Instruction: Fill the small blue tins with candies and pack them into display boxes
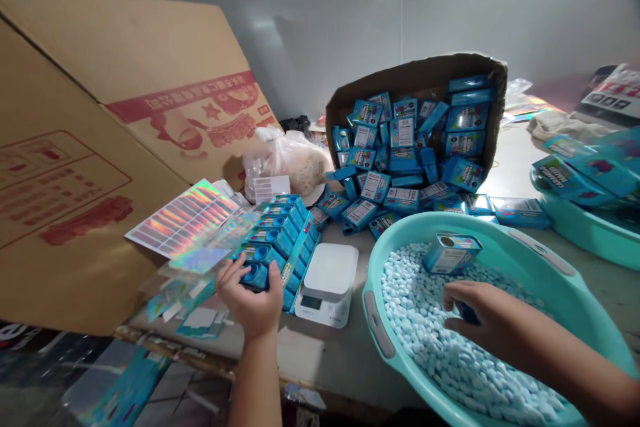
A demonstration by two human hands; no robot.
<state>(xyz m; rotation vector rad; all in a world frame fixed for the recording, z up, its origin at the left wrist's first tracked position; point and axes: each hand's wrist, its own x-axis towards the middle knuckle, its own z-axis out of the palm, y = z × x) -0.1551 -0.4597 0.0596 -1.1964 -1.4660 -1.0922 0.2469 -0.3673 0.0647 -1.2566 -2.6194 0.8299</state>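
My left hand (253, 293) touches the near end of a row of blue tins (273, 235) standing in a display box, its thumb and fingers apart around the nearest tin. Beside the row lies a white scale (330, 273) with nothing on its plate. Over the pale blue candies (425, 327) in a turquoise basin (590, 307), my right hand (467, 310) is curled round a small dark blue object, mostly hidden by the fingers. Just behind that hand, an open blue tin (451, 255) rests tilted on the candies.
A tipped carton (420, 67) spills many blue tins onto the table behind the basin. A large cardboard box (125, 100) stands at left, near holographic sticker sheets (185, 220) and a plastic bag (287, 160). Another turquoise basin (595, 233) with blue packs is at right.
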